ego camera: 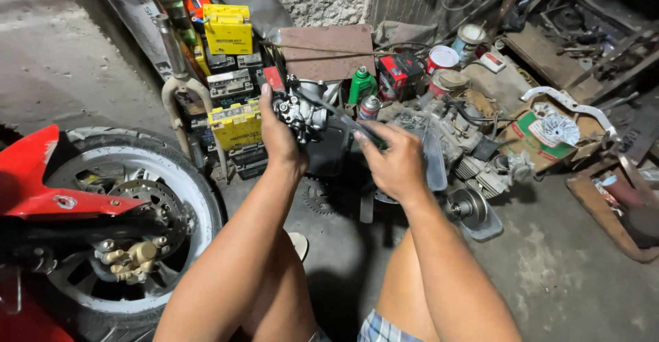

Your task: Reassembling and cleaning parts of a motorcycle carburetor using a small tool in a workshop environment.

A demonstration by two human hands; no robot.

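Note:
My left hand (278, 136) grips a small metal carburettor (302, 112) and holds it up in front of me. My right hand (391, 160) is closed on the handle of a screwdriver (336, 113), whose thin shaft slants up and left to the top of the carburettor. Both forearms reach out over my bare knees.
A motorcycle front wheel (130, 211) with a red fender (41, 184) stands at the left. Yellow and black batteries (230, 74) are stacked against the wall. Engine parts (473, 157), spray cans (362, 85), tins (443, 57) and a cardboard box (549, 139) crowd the floor ahead and right.

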